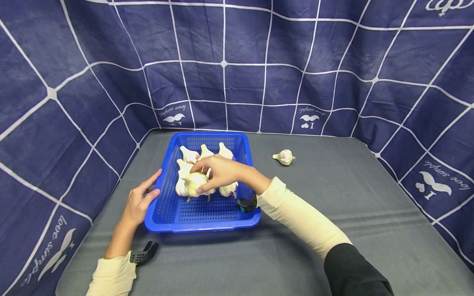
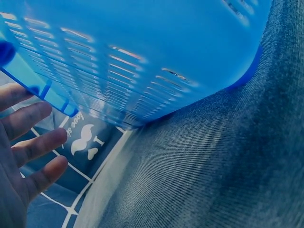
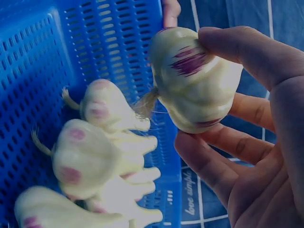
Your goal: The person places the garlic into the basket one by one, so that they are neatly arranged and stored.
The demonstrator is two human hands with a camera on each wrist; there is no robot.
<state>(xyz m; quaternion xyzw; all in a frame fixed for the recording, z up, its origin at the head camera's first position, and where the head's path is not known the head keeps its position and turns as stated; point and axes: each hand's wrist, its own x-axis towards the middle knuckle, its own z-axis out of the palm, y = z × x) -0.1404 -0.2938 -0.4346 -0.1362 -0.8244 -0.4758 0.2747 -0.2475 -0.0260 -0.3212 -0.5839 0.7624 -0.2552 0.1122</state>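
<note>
My right hand (image 1: 220, 170) is over the blue plastic basket (image 1: 201, 227) and pinches a garlic bulb (image 3: 194, 80) between thumb and fingers. White with purple streaks, this bulb has its root tuft pointing towards the basket's inside in the right wrist view. Several other garlic bulbs (image 3: 85, 159) lie together below it, partly covered by the hand in the head view. My left hand (image 1: 138, 201) rests against the basket's left rim, thumb and forefinger touching it. In the left wrist view its other fingers (image 2: 40, 145) are spread beside the basket's slotted outer wall.
One more garlic bulb (image 1: 284, 157) lies on the grey tabletop (image 1: 355, 197), right of the basket. A dark blue cloth (image 1: 244, 82) with white grid lines hangs behind and along both sides. Black wrist devices (image 1: 144, 253) are on both wrists.
</note>
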